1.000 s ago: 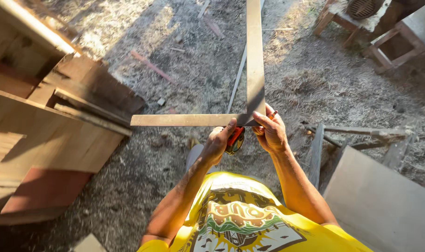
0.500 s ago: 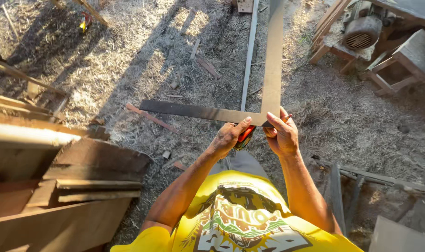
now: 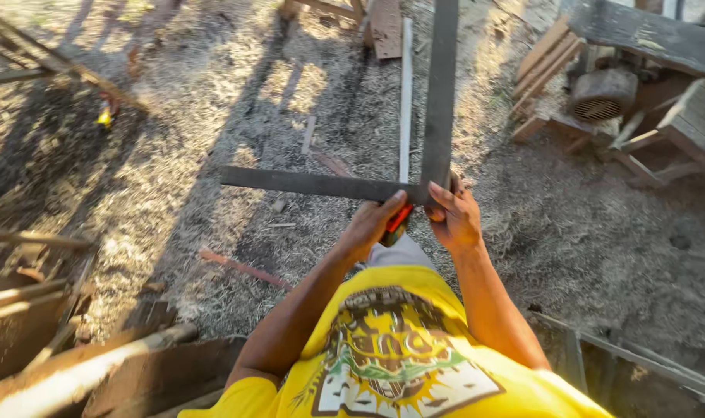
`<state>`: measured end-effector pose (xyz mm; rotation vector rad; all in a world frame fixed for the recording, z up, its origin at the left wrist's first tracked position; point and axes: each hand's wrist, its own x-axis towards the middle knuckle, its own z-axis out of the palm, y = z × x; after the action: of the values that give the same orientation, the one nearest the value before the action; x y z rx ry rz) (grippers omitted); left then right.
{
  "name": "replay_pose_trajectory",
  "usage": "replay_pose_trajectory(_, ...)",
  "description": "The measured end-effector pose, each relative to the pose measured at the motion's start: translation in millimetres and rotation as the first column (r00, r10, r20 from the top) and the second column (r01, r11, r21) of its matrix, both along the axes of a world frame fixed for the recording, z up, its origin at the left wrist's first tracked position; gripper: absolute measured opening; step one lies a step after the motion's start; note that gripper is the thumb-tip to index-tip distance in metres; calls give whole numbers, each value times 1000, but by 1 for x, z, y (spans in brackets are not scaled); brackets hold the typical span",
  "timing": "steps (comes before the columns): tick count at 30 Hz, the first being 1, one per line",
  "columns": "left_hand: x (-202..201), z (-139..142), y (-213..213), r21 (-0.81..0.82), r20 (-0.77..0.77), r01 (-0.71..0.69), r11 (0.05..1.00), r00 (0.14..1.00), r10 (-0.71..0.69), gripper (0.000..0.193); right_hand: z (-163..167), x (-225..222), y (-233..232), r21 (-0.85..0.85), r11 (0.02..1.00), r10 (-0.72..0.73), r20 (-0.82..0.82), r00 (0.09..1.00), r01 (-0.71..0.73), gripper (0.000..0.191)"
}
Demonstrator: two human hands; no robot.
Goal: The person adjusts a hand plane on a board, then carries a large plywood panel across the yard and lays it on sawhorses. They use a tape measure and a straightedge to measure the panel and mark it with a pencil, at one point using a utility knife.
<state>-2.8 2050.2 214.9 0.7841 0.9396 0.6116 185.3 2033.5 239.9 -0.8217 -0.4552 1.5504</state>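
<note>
While the sawdust-strewn ground (image 3: pixel 213 139) fills most of my view, I've got 2 dark wooden slats (image 3: pixel 439 93) joined in an L, left hand (image 3: pixel 372 224) gripping the corner plus a red tool (image 3: pixel 397 220), right hand (image 3: pixel 454 218) clamped beside it.

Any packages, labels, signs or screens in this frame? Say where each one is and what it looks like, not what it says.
No packages, signs or screens show.
Printed graphic on the yellow shirt: bottom centre, on the person's chest; a sun-like burst in yellow, green, white and black.
Small yellow object: on the ground at far left; too small to tell whether it bears a label.
Orange-red tool: at the left hand, under the dark L-shaped square; no label visible.
</note>
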Motion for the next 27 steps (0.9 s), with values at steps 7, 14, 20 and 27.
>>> replay_pose_trajectory(7,25,16,179,40,-40,-14,999,999,16,45,10,28,179,27,1000,11,21,1000,-11,17)
replay_pose_trajectory(14,31,-6,373,13,-58,209,978,976,-208,51,-25,43,355,19,997,-69,1,998,69,14)
replay_pose_trajectory(20,36,-21,547,-48,-134,337,940,931,-340,52,-39,41,511,-49,985,-165,15,986,166,15)
replay_pose_trajectory(27,56,0,718,13,-261,560,828,801,-538,43,-57,74,658,-94,963,-252,1,968,251,10)
